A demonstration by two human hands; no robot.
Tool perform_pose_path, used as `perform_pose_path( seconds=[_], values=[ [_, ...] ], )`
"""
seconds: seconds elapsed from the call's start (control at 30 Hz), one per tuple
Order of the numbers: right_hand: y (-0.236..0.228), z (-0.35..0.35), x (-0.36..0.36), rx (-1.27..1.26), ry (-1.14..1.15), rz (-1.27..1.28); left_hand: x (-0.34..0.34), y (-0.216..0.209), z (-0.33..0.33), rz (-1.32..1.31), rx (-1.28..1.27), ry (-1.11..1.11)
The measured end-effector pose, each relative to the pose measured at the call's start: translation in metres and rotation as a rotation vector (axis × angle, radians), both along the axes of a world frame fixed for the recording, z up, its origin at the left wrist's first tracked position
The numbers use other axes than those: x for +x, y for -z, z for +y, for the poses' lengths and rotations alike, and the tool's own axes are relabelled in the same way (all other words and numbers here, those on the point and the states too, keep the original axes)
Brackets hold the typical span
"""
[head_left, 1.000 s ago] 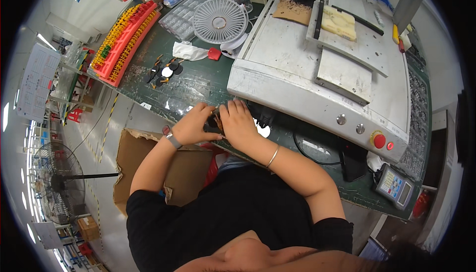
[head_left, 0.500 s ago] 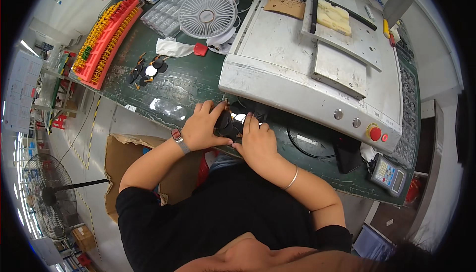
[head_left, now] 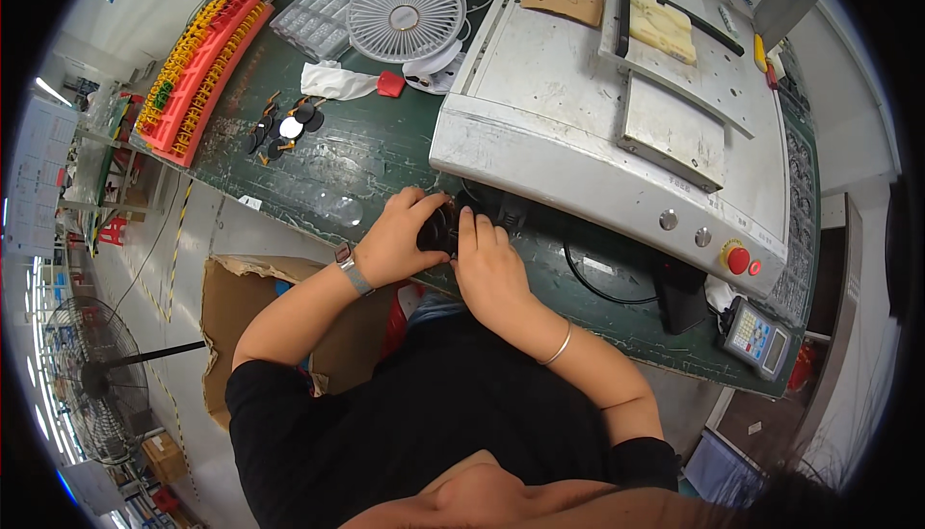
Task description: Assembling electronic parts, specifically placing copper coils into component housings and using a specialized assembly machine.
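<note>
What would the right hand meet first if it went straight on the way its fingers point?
The right hand would probably meet the dark, indistinct items just ahead, then the silver, box-shaped metal machine. Depth is unclear, so it may clear the items.

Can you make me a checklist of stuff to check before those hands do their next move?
1. Left hand has the dark round pieces: ok, its thumb and fingers curl around them.
2. Right hand is close enough to help: ok, its fingers are at the right side of the pieces.
3. We know how many pieces are between the hands: cannot tell, the fingers hide part of them.
4. Both hands are off the top of the big grey machine: ok, they're in front of it.
5. The other discs are neatly stacked: not ok, they lie in a loose, overlapping bunch on the green table.
</note>
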State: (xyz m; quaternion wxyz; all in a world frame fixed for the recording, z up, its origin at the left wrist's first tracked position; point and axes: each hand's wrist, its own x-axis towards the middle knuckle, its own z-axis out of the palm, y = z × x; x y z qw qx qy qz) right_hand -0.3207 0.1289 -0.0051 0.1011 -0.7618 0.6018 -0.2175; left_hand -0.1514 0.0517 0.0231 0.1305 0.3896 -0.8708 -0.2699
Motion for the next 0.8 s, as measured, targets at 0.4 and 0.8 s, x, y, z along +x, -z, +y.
perform_pose_path(
  seconds=[0.4,0.8],
  values=[
    [-0.003,0.002,-0.007,0.032,-0.058,0.026,0.004,-0.008,-0.003,0.052,0.005,-0.023],
    [0.004,0.001,-0.003,-0.149,-0.088,0.194,0.013,-0.007,-0.001,0.116,0.068,-0.218]
  ],
)
